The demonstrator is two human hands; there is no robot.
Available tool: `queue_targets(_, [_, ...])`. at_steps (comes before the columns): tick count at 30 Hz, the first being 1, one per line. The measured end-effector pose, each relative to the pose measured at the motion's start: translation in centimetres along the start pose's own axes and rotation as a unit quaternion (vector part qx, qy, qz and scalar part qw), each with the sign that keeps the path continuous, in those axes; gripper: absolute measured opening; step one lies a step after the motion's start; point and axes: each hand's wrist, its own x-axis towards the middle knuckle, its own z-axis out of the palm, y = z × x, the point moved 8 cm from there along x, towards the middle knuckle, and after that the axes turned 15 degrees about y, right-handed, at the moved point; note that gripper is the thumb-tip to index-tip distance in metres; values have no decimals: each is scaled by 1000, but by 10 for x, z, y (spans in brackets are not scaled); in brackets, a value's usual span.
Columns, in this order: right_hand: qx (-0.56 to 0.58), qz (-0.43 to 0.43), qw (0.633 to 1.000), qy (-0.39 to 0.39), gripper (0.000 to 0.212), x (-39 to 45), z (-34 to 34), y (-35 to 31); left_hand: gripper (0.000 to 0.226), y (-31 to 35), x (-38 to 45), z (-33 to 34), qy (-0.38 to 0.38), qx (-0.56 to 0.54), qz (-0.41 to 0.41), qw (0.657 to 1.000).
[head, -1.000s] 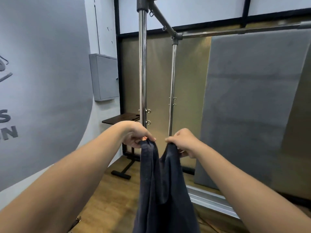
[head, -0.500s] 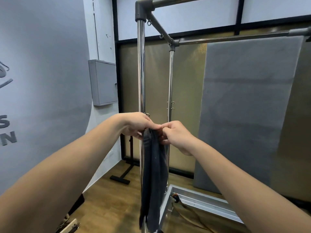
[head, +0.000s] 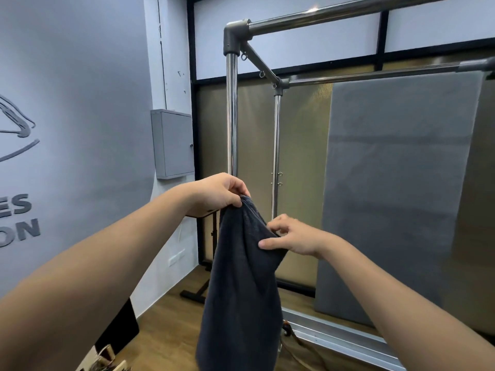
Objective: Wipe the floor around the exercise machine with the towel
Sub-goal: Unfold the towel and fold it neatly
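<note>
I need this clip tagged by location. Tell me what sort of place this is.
Probably a Pilates or fitness studio: a chrome exercise machine frame with eyelet hooks, a grey padded mat leaning on the wall, and raised logo lettering on the grey wall.

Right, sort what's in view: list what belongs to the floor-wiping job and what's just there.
Belongs to the job:
dark grey towel
left hand, gripping its top
right hand, pinching its edge
chrome-framed exercise machine
brown wooden floor

Just there:
grey metal wall box
grey upright pad
black floor stand
</note>
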Motion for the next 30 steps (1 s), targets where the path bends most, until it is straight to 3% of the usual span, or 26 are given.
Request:
queue_targets(2, [30, -9, 999, -45, 8, -6, 9, -3, 25, -1, -2, -3, 12, 3, 11, 1000])
queue_targets(6, [-39, -2, 997, -66, 23, -11, 14, -7, 26, -4, -6, -19, 35, 53, 40, 997])
queue_targets(9, [-206, -56, 977, 3, 24, -7, -19, -19, 25, -13, -12, -38, 42, 183, 71, 980])
queue_targets(14, [-316, -164, 927, 119, 43, 3, -54, -61, 23, -16, -16, -51, 39, 317, 109, 941])
queue_targets(16, [-319, -190, 916, 149, 39, 7, -59, -73, 23, -14, -17, -56, 39, 338, 106, 934])
queue_targets(18, [-258, -176, 937, 159, 33, 9, -65, -75, 21, -12, -18, -61, 41, 333, 105, 936])
queue_targets(21, [-198, -178, 946, 183, 28, 17, -87, -82, 17, 6, -15, -74, 76, 230, 118, 963])
queue_targets(23, [-128, -183, 944, 242, 25, 31, -120, -93, 18, 26, 0, -97, 155, 98, 131, 974])
queue_targets(24, [-22, -151, 949, 274, 31, 38, -137, -92, 18, 31, 5, -110, 206, -2, 117, 972])
queue_targets(26, [236, -22, 934, 268, 73, 42, -131, -66, 41, 13, 8, -109, 246, -230, 34, 941])
queue_targets(28, [291, 120, 935, 164, 93, 28, -55, -14, 80, -43, -7, -46, 153, -348, -86, 921])
queue_targets(30, [316, 236, 918, 35, 71, -8, 48, 48, 89, -123, -53, 45, 39, -335, -208, 918])
